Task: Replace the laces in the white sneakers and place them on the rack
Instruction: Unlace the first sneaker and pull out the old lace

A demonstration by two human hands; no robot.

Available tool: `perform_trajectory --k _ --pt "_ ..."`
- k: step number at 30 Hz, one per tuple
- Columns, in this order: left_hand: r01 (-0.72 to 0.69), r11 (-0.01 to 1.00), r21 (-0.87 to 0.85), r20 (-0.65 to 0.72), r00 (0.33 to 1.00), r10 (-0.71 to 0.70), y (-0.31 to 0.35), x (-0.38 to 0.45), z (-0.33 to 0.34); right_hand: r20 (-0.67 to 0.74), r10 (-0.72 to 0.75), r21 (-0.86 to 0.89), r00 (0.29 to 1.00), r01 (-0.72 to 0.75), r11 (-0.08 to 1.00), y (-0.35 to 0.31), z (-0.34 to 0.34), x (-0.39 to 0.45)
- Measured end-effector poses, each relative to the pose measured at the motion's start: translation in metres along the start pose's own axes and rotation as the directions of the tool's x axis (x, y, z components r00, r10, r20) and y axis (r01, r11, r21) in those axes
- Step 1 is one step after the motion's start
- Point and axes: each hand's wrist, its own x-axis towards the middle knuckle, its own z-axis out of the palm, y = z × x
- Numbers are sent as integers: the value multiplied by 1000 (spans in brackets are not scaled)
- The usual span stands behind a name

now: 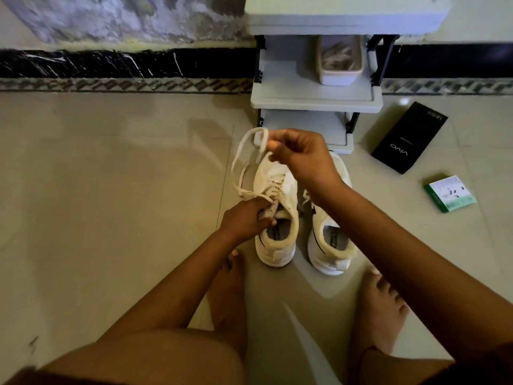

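Two white sneakers stand side by side on the tiled floor, toes toward the rack. My left hand (pixel 247 216) grips the left sneaker (pixel 277 232) at its collar, fingers curled over the tongue edge. My right hand (pixel 301 155) is raised above the toe and pinches a white lace (pixel 244 151), which loops up and runs back down to the eyelets. The right sneaker (pixel 330 245) stands partly hidden behind my right forearm. The grey rack (pixel 313 102) stands just beyond the shoes.
A white bin (pixel 341 76) holding pale strips sits on the rack's middle shelf. A black box (pixel 408 137) and a small green packet (pixel 449 194) lie on the floor to the right. My bare feet (pixel 230 295) rest close behind the sneakers.
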Motion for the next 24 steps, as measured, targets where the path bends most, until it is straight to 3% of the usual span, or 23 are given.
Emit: perform_trajectory --k 1,3,5,8,10,14,17,20,22,24 --pt "4 1000 -8 -7 1000 -4 0 -1 0 -42 18 -107 999 -22 994 10 -6 2" --pt "5 1000 -11 -26 1000 -5 1 1 0 5 52 -444 999 -45 895 34 -18 -5" --pt "0 1000 -1 -68 998 0 5 3 0 154 83 -689 985 47 723 55 -21 -16" --pt "3 999 -47 -153 988 -10 9 6 -1 336 113 -859 935 256 442 78 -19 -24" --pt "16 992 -126 -168 985 -37 8 6 -1 340 129 -896 931 279 345 85 -22 -22" --pt "84 929 -360 -156 976 -149 -3 8 0 211 166 -940 963 154 303 95 -33 -16" --pt "196 701 -686 -31 954 -297 -7 6 -3 201 159 -946 967 149 288 98 -32 -19" --pt "236 579 -780 77 955 -286 -6 4 -6 199 153 -955 968 156 253 98 -29 -25" --pt "228 601 -766 78 961 -265 -5 4 -6 187 109 -958 976 156 239 95 -27 -28" --pt "177 736 -653 -12 970 -243 -3 5 -4 236 36 -950 971 222 218 93 -22 -30"
